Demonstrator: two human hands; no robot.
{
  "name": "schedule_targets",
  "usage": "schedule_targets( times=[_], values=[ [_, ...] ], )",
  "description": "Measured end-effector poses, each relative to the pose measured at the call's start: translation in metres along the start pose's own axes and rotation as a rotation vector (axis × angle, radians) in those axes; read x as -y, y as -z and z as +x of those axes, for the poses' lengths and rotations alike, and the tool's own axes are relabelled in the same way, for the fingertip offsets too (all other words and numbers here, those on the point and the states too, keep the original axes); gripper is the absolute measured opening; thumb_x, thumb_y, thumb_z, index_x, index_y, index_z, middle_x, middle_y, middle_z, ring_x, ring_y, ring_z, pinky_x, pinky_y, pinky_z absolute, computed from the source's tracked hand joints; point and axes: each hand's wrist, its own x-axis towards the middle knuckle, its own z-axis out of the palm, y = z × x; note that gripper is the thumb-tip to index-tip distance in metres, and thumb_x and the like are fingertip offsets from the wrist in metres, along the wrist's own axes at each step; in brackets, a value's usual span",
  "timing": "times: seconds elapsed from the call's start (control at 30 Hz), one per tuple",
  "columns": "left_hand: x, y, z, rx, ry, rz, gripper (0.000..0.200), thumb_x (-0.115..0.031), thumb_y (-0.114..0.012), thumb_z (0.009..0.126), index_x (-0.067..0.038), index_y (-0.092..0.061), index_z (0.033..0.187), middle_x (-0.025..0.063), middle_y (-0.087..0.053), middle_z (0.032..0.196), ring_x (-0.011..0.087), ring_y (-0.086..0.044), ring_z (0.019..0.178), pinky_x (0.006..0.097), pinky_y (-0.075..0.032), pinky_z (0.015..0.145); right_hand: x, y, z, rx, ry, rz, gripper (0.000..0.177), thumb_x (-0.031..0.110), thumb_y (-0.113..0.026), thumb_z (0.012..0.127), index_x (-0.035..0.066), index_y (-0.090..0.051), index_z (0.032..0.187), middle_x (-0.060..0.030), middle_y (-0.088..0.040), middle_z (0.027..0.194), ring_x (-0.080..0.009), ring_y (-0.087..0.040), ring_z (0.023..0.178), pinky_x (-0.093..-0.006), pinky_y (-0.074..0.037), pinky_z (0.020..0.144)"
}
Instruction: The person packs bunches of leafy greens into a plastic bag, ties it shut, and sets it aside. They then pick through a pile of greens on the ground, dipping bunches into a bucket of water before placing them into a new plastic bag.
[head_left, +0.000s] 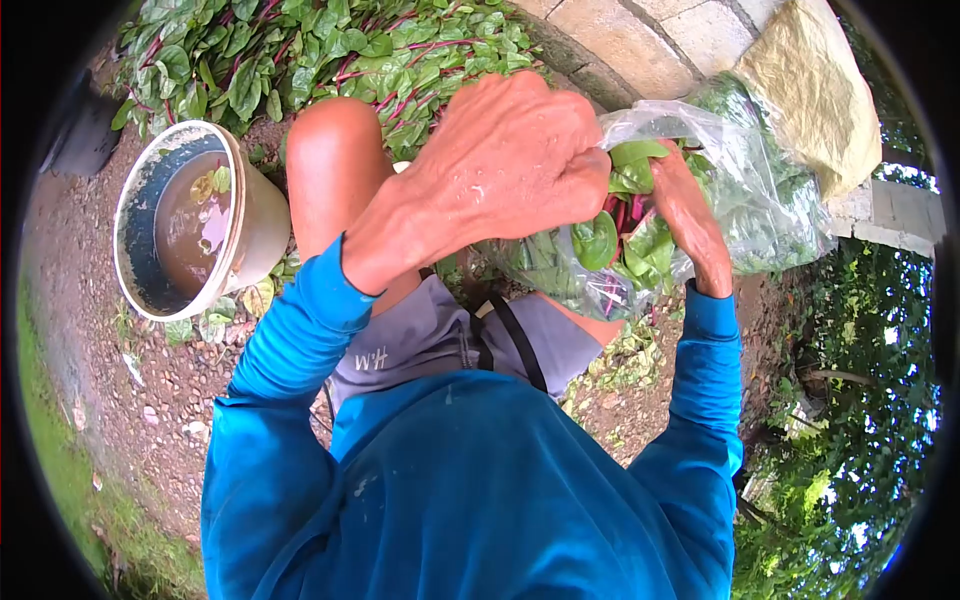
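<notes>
A clear plastic bag (745,215) stuffed with leafy greens leans in front of my right knee. Its mouth faces me, showing green leaves and purple-red stems of Malabar spinach (650,245). My left hand (515,155), wet and curled into a fist, is at the left of the mouth and appears to grip the bag's edge; its fingertips are hidden underneath. Inside the mouth, my right hand (688,205) curves round the right side of the spinach. Leaves cover part of its fingers and thumb.
A large pile of red-stemmed spinach (330,50) lies on the ground ahead. To my left stands a bucket (265,215) of murky water with floating leaves. A block wall (640,45) and a pale yellowish sack (825,90) are ahead right; shrubs (850,400) grow at right.
</notes>
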Motion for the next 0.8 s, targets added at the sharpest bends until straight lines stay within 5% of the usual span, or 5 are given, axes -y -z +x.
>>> schedule_targets(
  times=[0.1, 0.2, 0.37, 0.47, 0.8],
  values=[
    [0.008, -0.018, -0.003, 0.096, 0.340, -0.751, 0.022, -0.019, -0.053, 0.076, -0.004, -0.053, 0.061, 0.0060, -0.053, 0.057, 0.0183, -0.051, 0.050, 0.0351, -0.040, 0.050, -0.017, -0.007, 0.005, -0.063, -0.054, 0.038, 0.052, 0.037, -0.040, 0.100, -0.002, -0.052, 0.131, -0.0210, -0.045, 0.141, -0.0401, -0.037, 0.133, -0.0432, -0.029, 0.112],
    [0.024, -0.049, -0.021, 0.024, 0.608, -1.487, 0.012, -0.017, -0.054, 0.075, -0.006, -0.057, 0.072, 0.0023, -0.058, 0.073, 0.0157, -0.056, 0.065, 0.0316, -0.045, 0.062, 0.017, -0.001, 0.008, -0.007, -0.031, -0.024, 0.058, 0.041, -0.040, 0.099, -0.003, -0.048, 0.136, -0.0230, -0.038, 0.150, -0.0404, -0.029, 0.142, -0.0426, -0.024, 0.115],
    [0.021, -0.081, -0.051, -0.119, 0.827, -2.242, 0.006, -0.008, -0.054, 0.069, -0.008, -0.054, 0.075, 0.0031, -0.055, 0.080, 0.0178, -0.055, 0.075, 0.0315, -0.045, 0.066, 0.015, -0.023, 0.015, -0.229, -0.015, -0.117, 0.045, 0.036, -0.053, 0.093, 0.006, -0.057, 0.125, -0.0232, -0.059, 0.123, -0.0419, -0.051, 0.118, -0.0452, -0.039, 0.101],
    [-0.008, -0.081, -0.062, -0.327, 0.541, -2.199, 0.005, -0.005, -0.053, 0.068, -0.009, -0.051, 0.071, 0.0033, -0.050, 0.077, 0.0187, -0.050, 0.071, 0.0313, -0.043, 0.065, -0.001, -0.041, 0.005, -0.218, -0.074, -0.418, 0.046, 0.037, -0.058, 0.088, 0.006, -0.057, 0.122, -0.0211, -0.054, 0.127, -0.0409, -0.051, 0.119, -0.0482, -0.039, 0.104],
    [-0.041, -0.052, -0.044, -0.182, 1.073, -2.281, 0.014, -0.018, -0.056, 0.076, -0.010, -0.049, 0.068, -0.0003, -0.040, 0.057, 0.0139, -0.037, 0.048, 0.0282, -0.034, 0.047, 0.008, -0.029, -0.022, -0.116, 0.008, -0.003, 0.045, 0.033, -0.047, 0.096, 0.007, -0.053, 0.132, -0.0206, -0.042, 0.144, -0.0392, -0.035, 0.136, -0.0486, -0.024, 0.113]
  ],
)
